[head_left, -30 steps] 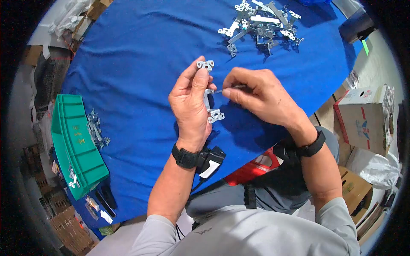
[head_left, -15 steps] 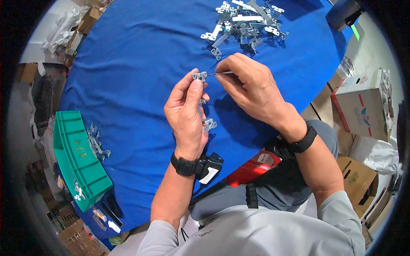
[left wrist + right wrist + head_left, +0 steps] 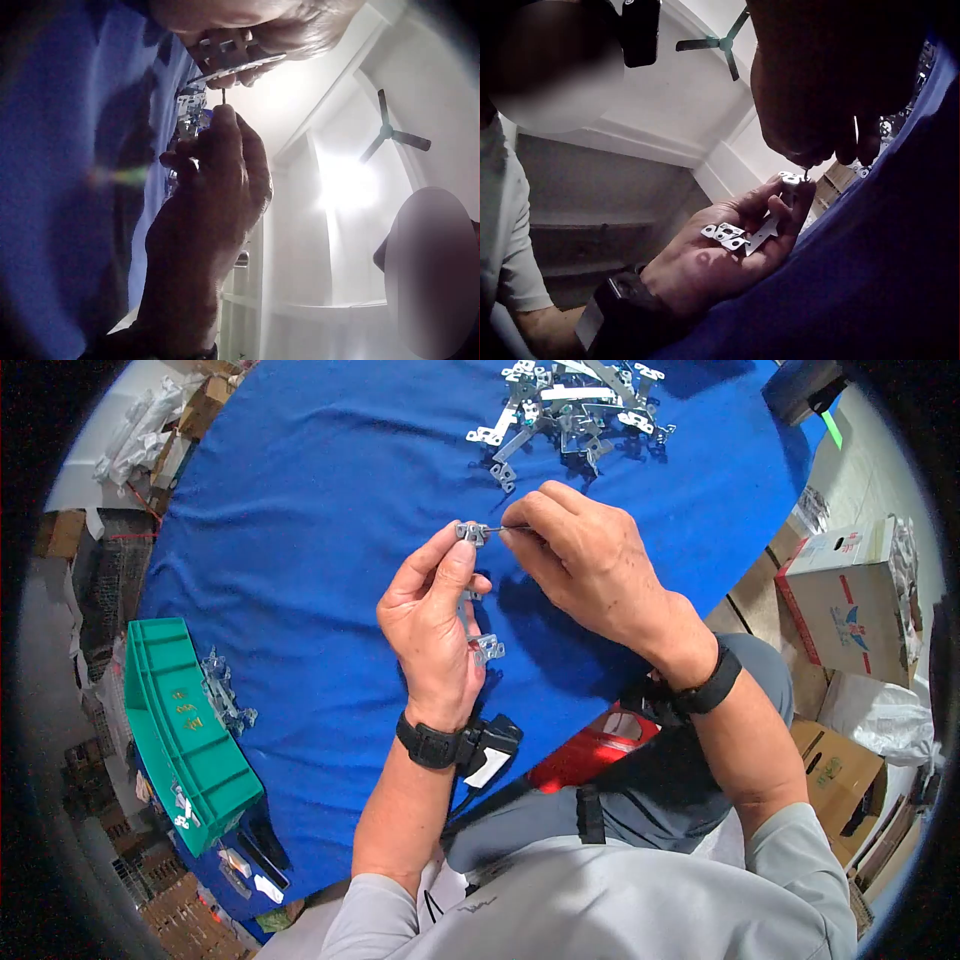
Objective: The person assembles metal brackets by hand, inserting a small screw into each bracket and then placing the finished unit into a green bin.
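Flat, shiny metal bracket (image 3: 762, 235) w/ holed, flared ends is held in L-hand grip (image 3: 430, 615) over blue cloth-covered table (image 3: 300, 550). Thin rod (image 3: 502, 529) is pinched in R-hand grip (image 3: 600, 565), tip at bracket's far end. Similar brackets (image 3: 578, 394) are heaped beyond; ribbed green plastic bin (image 3: 195, 680) is set at L.

No word is legible from where I stand: yellow marks (image 3: 187, 710) sit on the green bin (image 3: 222, 760) toward nine o'clock, red print (image 3: 848, 592) and a blue emblem (image 3: 856, 630) on the white carton (image 3: 825, 612) near three, a dark squiggle (image 3: 478, 904) on the grey shirt (image 3: 600, 895) at six.
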`<action>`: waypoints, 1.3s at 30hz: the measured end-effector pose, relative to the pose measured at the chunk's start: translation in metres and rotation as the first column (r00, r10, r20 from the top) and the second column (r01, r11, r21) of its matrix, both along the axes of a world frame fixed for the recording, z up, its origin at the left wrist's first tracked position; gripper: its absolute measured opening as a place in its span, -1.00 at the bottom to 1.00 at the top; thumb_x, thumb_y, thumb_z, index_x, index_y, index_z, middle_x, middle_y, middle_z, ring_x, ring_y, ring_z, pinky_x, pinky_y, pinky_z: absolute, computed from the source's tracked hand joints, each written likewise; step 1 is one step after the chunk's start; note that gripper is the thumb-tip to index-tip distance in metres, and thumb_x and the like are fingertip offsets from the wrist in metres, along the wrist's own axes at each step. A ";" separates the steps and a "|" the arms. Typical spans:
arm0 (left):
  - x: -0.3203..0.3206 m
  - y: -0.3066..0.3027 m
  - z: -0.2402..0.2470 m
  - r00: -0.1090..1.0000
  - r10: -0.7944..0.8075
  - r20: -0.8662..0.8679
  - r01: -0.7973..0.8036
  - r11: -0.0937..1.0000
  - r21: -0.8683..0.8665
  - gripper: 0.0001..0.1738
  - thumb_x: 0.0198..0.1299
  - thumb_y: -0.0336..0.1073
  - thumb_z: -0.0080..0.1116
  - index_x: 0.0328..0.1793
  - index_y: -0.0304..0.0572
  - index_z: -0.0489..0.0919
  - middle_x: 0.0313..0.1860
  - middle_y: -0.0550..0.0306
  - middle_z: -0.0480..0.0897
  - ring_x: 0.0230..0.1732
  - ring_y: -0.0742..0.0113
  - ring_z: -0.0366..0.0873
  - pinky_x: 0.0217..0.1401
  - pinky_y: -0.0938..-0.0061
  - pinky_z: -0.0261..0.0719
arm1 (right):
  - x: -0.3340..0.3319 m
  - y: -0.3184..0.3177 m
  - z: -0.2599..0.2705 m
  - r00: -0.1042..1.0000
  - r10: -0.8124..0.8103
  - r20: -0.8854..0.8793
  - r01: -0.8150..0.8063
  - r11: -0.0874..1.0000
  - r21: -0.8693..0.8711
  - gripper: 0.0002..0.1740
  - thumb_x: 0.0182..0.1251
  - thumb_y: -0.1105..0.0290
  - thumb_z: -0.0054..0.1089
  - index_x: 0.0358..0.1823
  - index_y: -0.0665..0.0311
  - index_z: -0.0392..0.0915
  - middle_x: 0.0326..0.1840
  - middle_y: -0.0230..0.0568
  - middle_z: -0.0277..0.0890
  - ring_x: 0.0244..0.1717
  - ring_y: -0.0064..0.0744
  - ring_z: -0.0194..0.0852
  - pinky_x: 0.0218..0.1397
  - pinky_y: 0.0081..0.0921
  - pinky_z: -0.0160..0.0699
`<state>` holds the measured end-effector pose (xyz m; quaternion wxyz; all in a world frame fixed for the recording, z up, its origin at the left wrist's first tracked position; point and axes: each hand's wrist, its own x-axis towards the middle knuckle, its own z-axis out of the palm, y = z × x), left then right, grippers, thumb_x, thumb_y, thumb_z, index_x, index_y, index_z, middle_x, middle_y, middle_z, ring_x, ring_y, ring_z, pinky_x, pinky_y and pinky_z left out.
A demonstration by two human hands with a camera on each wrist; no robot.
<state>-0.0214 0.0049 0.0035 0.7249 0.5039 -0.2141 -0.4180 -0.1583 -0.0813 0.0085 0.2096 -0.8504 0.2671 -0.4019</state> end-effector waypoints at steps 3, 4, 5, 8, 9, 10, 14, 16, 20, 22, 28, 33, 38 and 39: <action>-0.001 0.001 0.004 1.000 -0.010 -0.004 0.010 1.000 0.029 -0.75 0.28 -0.50 0.26 0.07 -0.30 0.66 -0.15 0.04 0.75 -0.43 0.48 0.63 -0.42 0.68 0.62 | 0.001 -0.001 -0.002 1.000 -0.008 0.013 0.008 1.000 -0.026 -0.88 0.29 0.40 0.25 -0.29 0.23 0.48 -0.39 -0.13 0.44 -0.41 -0.02 0.55 -0.42 -0.19 0.51; -0.001 0.001 0.004 1.000 -0.007 -0.005 0.007 0.999 0.032 -0.75 0.26 -0.50 0.28 0.06 -0.32 0.67 -0.19 0.06 0.74 -0.44 0.50 0.61 -0.42 0.68 0.58 | 0.002 -0.001 -0.002 1.000 -0.010 0.028 0.011 0.999 -0.042 -0.88 0.29 0.40 0.25 -0.29 0.23 0.48 -0.40 -0.13 0.44 -0.41 -0.02 0.55 -0.43 -0.19 0.52; -0.001 0.001 0.004 1.000 -0.004 -0.005 0.004 0.999 0.035 -0.75 0.25 -0.50 0.30 0.05 -0.34 0.68 -0.23 0.08 0.73 -0.45 0.51 0.59 -0.42 0.68 0.55 | 0.002 -0.001 -0.003 1.000 -0.010 0.026 0.011 0.999 -0.038 -0.88 0.29 0.40 0.25 -0.29 0.23 0.48 -0.40 -0.13 0.44 -0.41 -0.02 0.55 -0.43 -0.19 0.52; -0.001 -0.001 0.003 1.000 0.008 -0.025 -0.008 1.000 0.022 -0.75 0.24 -0.50 0.31 0.05 -0.35 0.68 -0.24 0.09 0.73 -0.47 0.52 0.58 -0.44 0.69 0.54 | 0.002 -0.001 -0.003 1.000 0.000 0.024 0.001 0.999 -0.033 -0.87 0.29 0.40 0.25 -0.29 0.23 0.47 -0.39 -0.14 0.45 -0.41 -0.02 0.55 -0.43 -0.19 0.52; -0.001 -0.001 0.003 1.000 0.008 -0.027 -0.007 1.000 0.026 -0.75 0.24 -0.50 0.31 0.05 -0.35 0.68 -0.24 0.09 0.73 -0.47 0.52 0.58 -0.44 0.69 0.54 | 0.001 -0.001 -0.002 1.000 -0.008 0.006 0.008 0.999 -0.043 -0.87 0.29 0.40 0.25 -0.29 0.23 0.47 -0.40 -0.14 0.45 -0.42 -0.02 0.55 -0.44 -0.19 0.51; -0.002 -0.002 0.004 1.000 0.012 -0.012 -0.012 1.000 0.012 -0.75 0.24 -0.50 0.31 0.05 -0.35 0.68 -0.24 0.09 0.73 -0.46 0.52 0.58 -0.43 0.68 0.55 | 0.001 -0.001 -0.002 1.000 -0.015 -0.014 0.014 0.998 -0.053 -0.87 0.28 0.39 0.25 -0.29 0.22 0.47 -0.40 -0.14 0.45 -0.43 -0.02 0.55 -0.45 -0.19 0.51; -0.004 -0.002 0.006 1.000 0.015 0.003 -0.016 1.000 0.019 -0.76 0.24 -0.49 0.32 0.03 -0.35 0.68 -0.27 0.10 0.73 -0.47 0.52 0.58 -0.45 0.69 0.54 | 0.000 -0.002 -0.006 1.000 -0.014 -0.008 0.014 0.998 -0.054 -0.86 0.28 0.37 0.26 -0.28 0.21 0.47 -0.44 -0.14 0.45 -0.44 -0.03 0.55 -0.46 -0.19 0.51; -0.003 -0.002 0.005 1.000 0.017 0.021 -0.018 0.999 0.037 -0.76 0.24 -0.48 0.32 0.03 -0.35 0.68 -0.28 0.11 0.73 -0.48 0.52 0.58 -0.50 0.71 0.50 | -0.001 -0.003 -0.009 0.995 -0.063 -0.080 0.056 0.994 -0.091 -0.84 0.28 0.35 0.27 -0.29 0.22 0.46 -0.48 -0.14 0.46 -0.44 -0.02 0.56 -0.45 -0.18 0.51; -0.003 -0.001 0.003 0.996 0.017 0.093 -0.021 0.999 0.045 -0.76 0.23 -0.45 0.34 0.02 -0.32 0.69 -0.31 0.13 0.73 -0.51 0.56 0.58 -0.65 0.77 0.34 | 0.002 -0.002 -0.005 0.998 -0.029 0.047 0.027 0.999 0.030 -0.81 0.30 0.32 0.26 -0.33 0.23 0.45 -0.49 -0.12 0.48 -0.43 -0.01 0.56 -0.44 -0.17 0.51; -0.003 -0.002 0.003 0.996 0.015 0.090 -0.018 0.999 0.037 -0.76 0.24 -0.45 0.34 0.02 -0.32 0.69 -0.31 0.13 0.73 -0.51 0.57 0.57 -0.67 0.78 0.31 | 0.003 -0.004 -0.007 0.999 -0.009 0.051 0.009 1.000 -0.002 -0.80 0.32 0.31 0.25 -0.33 0.24 0.44 -0.50 -0.11 0.48 -0.44 0.00 0.56 -0.42 -0.15 0.51; -0.003 -0.002 0.004 0.997 0.015 0.070 -0.018 0.999 0.040 -0.78 0.24 -0.46 0.33 0.00 -0.32 0.69 -0.31 0.13 0.73 -0.51 0.56 0.57 -0.66 0.79 0.32 | 0.001 -0.003 -0.009 0.997 -0.030 -0.067 0.028 0.999 -0.026 -0.81 0.32 0.31 0.23 -0.30 0.24 0.43 -0.50 -0.09 0.49 -0.41 0.01 0.57 -0.42 -0.13 0.51; -0.004 -0.003 0.004 0.997 0.042 0.072 -0.044 0.999 0.026 -0.78 0.24 -0.46 0.33 0.00 -0.33 0.69 -0.31 0.13 0.73 -0.51 0.56 0.57 -0.64 0.78 0.34 | 0.003 -0.002 -0.007 0.999 -0.029 -0.024 0.029 1.000 0.003 -0.80 0.32 0.30 0.23 -0.33 0.24 0.42 -0.51 -0.09 0.49 -0.41 0.01 0.57 -0.42 -0.14 0.52; -0.001 0.000 0.004 0.995 -0.013 0.099 0.007 0.998 0.057 -0.80 0.27 -0.48 0.28 0.01 -0.30 0.68 -0.16 0.06 0.74 -0.33 0.51 0.65 -0.38 0.65 0.65 | 0.002 -0.004 -0.010 0.995 -0.046 -0.092 0.042 0.998 -0.050 -0.82 0.32 0.32 0.22 -0.28 0.24 0.43 -0.49 -0.07 0.52 -0.39 0.03 0.58 -0.40 -0.13 0.52; -0.001 0.000 0.004 0.995 -0.013 0.099 0.008 0.998 0.058 -0.80 0.27 -0.48 0.28 0.01 -0.30 0.68 -0.16 0.06 0.74 -0.33 0.51 0.65 -0.38 0.65 0.65 | 0.002 -0.002 -0.009 0.999 -0.023 -0.032 0.023 1.000 0.011 -0.82 0.32 0.32 0.22 -0.28 0.24 0.43 -0.48 -0.08 0.52 -0.39 0.02 0.58 -0.39 -0.12 0.52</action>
